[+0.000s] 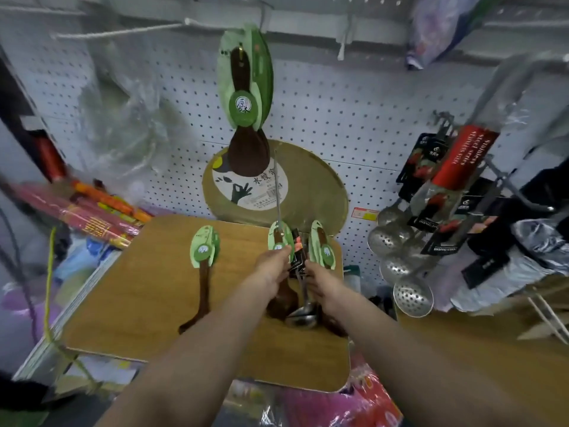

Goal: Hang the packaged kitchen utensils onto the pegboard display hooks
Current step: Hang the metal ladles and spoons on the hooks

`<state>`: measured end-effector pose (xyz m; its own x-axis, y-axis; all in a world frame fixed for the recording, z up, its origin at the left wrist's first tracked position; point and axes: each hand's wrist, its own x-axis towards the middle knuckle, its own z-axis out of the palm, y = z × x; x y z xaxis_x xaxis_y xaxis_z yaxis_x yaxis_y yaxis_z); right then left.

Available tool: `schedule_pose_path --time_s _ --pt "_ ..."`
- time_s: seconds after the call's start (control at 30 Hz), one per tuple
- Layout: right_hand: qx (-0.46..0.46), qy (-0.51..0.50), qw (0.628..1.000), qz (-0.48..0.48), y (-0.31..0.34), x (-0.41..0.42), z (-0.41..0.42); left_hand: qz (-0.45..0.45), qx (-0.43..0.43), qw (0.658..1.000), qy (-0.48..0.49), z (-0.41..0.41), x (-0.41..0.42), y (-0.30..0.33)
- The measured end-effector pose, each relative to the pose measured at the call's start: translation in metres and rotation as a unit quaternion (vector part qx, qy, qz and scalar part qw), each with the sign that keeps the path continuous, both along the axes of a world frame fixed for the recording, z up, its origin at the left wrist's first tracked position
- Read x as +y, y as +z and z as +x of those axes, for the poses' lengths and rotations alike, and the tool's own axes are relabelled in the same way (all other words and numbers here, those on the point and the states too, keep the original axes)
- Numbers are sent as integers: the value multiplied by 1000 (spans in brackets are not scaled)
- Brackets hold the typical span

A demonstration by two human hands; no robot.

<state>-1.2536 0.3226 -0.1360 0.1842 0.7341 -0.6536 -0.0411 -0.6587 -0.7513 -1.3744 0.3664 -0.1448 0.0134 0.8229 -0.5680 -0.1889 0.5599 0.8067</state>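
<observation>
head view: hands [274,268] hide spoon [284,298] handles, blurry.

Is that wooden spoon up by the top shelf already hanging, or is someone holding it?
Hanging. The wooden spoon dangles from a hook by its green card, bowl downward, and neither hand touches it.

One packaged spoon [203,251] lies on the board [147,291], left of both hands; skimmers [400,272] hang right.

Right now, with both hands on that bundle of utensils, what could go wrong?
1. The left hand pinches only a green card, which may tear or slip.
2. The steel ladle in the bundle by the right hand could drop.
3. Lifting may knock the spoons already hanging.
</observation>
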Motion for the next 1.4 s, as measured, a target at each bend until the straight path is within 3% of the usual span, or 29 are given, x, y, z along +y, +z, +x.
schedule_pose_path --time_s 0.23,0.67,0.87,1.07,1.2,1.4 --pt "2 -14 1000 -22 -5 8 -12 -46 -1 996 -72 7 26 -24" --pt "-3 8 998 -60 -12 19 -23 -51 117 991 -32 -20 49 -49" --pt "4 4 999 -47 -13 14 -22 -49 95 994 -27 -31 55 -52" --pt "29 -40 999 -7 -11 5 -23 -62 129 989 -35 -24 56 -47" --pt "23 -51 998 33 1 1 -22 -72 105 991 -40 -15 55 -49" --pt "22 -31 999 38 4 -7 -25 -67 0 998 -1 -6 48 -40"
